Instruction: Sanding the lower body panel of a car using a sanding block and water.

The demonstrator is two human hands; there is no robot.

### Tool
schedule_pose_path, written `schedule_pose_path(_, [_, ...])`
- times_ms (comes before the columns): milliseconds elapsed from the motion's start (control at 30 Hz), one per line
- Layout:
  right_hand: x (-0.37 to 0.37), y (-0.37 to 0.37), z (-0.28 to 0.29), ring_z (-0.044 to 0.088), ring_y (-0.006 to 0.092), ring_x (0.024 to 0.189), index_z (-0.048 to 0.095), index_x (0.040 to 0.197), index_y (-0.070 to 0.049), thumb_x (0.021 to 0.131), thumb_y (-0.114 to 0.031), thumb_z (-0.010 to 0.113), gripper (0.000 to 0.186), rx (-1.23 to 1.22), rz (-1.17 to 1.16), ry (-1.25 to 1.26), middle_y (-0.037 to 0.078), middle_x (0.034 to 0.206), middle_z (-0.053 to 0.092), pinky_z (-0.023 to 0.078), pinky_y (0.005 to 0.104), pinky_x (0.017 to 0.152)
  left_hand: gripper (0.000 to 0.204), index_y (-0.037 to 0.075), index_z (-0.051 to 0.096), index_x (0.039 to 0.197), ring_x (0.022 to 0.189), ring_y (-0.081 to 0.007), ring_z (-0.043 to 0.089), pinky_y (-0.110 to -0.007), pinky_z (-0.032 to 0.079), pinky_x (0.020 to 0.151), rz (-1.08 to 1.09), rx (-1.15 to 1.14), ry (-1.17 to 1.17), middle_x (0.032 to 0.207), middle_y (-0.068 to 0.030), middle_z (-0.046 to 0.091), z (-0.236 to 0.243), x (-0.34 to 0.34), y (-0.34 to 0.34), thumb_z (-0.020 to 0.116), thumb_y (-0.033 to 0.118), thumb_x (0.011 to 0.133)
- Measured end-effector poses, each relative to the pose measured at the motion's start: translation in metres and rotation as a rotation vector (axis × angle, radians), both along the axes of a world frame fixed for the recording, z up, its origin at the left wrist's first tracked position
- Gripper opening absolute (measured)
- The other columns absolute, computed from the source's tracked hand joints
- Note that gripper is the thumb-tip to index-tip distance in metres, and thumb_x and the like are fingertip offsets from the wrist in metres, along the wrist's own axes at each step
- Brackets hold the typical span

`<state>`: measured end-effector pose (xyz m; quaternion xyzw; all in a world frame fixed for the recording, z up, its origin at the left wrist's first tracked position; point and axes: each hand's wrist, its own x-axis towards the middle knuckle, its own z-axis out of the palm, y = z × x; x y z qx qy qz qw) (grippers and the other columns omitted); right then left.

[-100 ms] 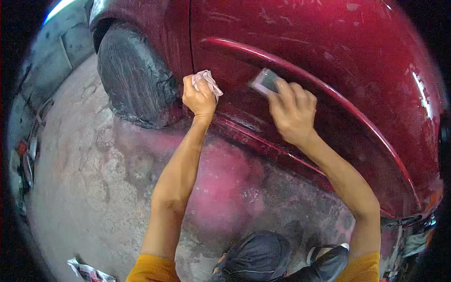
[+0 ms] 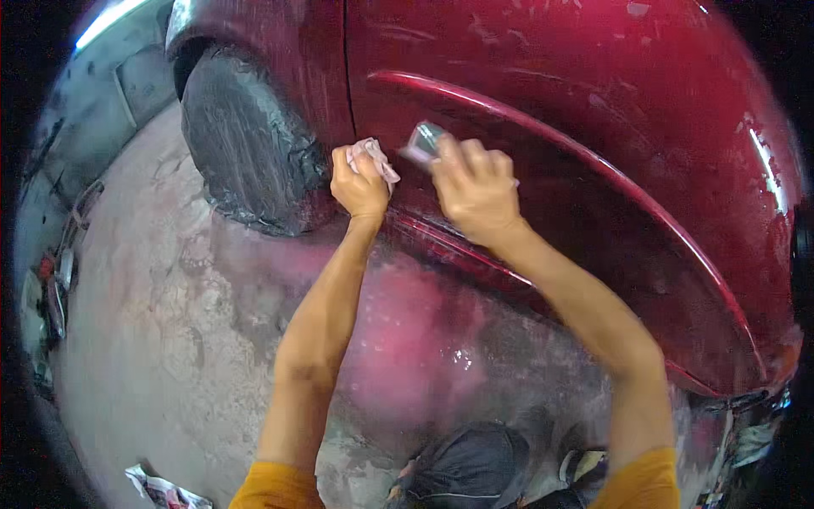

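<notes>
My left hand (image 2: pixel 359 193) is closed around a crumpled pale pink cloth (image 2: pixel 373 159), close to the upright seam of a dark red car's body. To its right, my right hand (image 2: pixel 479 191) grips a small sanding block (image 2: pixel 422 142) with a dark grey top and a pale side. The block lies against the lower part of the red car door (image 2: pixel 585 229), below its curved raised trim line (image 2: pixel 543 131). Motion blurs the block a little, and its underside is hidden.
Left of the seam, the wheel is wrapped in dark plastic sheeting (image 2: pixel 246 144). Below runs the sill (image 2: pixel 462 246). The rough concrete floor (image 2: pixel 170 297) carries a pink stain (image 2: pixel 407 339). A crumpled printed sheet (image 2: pixel 165 489) lies at the lower left; my dark-clothed knee (image 2: pixel 471 462) is at the bottom.
My right hand has swept left along the door with the sanding block, nearer to my left hand. My left hand stays in nearly the same place with the cloth.
</notes>
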<state>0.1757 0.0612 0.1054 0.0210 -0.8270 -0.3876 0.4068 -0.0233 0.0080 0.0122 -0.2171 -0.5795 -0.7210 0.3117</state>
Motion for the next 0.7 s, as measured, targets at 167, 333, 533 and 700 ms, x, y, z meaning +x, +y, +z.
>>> schedule_pose_path(167, [0.005, -0.003, -0.097, 0.055, 0.0308, 0.113, 0.077, 0.104, 0.002, 0.082, -0.021, 0.063, 0.034, 0.017, -0.006, -0.262, 0.016, 0.129, 0.06, 0.043, 0.0436, 0.088, 0.03, 0.004, 0.061, 0.101, 0.083, -0.0444, 0.069, -0.05, 0.052, 0.076, -0.062, -0.256, -0.233, 0.088, -0.0237, 0.071, -0.053, 0.003, -0.014, 0.055, 0.033, 0.099])
schedule_pose_path(333, [0.065, 0.007, -0.098, 0.055, 0.0312, 0.112, 0.077, 0.104, 0.002, 0.082, -0.02, 0.065, 0.033, -0.084, 0.033, -0.229, 0.016, 0.128, 0.062, 0.042, 0.0446, 0.086, 0.027, 0.004, 0.061, 0.097, 0.082, -0.053, 0.065, -0.057, 0.05, 0.071, -0.073, -0.313, -0.157, 0.085, -0.0285, 0.068, -0.051, -0.004, -0.024, 0.055, 0.03, 0.098])
schedule_pose_path(533, [-0.034, -0.012, -0.124, 0.055, 0.0307, 0.113, 0.075, 0.11, 0.001, 0.082, -0.017, 0.065, 0.035, -0.105, -0.013, -0.281, 0.016, 0.126, 0.063, 0.043, 0.0447, 0.083, 0.027, 0.005, 0.061, 0.095, 0.083, -0.0525, 0.066, -0.057, 0.05, 0.071, -0.199, -0.417, -0.072, 0.086, -0.0287, 0.068, -0.047, -0.019, -0.03, 0.055, 0.03, 0.101])
schedule_pose_path(700, [0.008, -0.011, -0.12, 0.057, 0.0321, 0.11, 0.074, 0.102, -0.001, 0.08, -0.017, 0.066, 0.029, -0.165, 0.073, -0.279, 0.015, 0.125, 0.062, 0.042, 0.0454, 0.084, 0.029, 0.005, 0.06, 0.093, 0.085, -0.0516, 0.066, -0.057, 0.049, 0.072, -0.132, -0.435, -0.1, 0.086, -0.0261, 0.069, -0.061, -0.022, -0.043, 0.056, 0.033, 0.101])
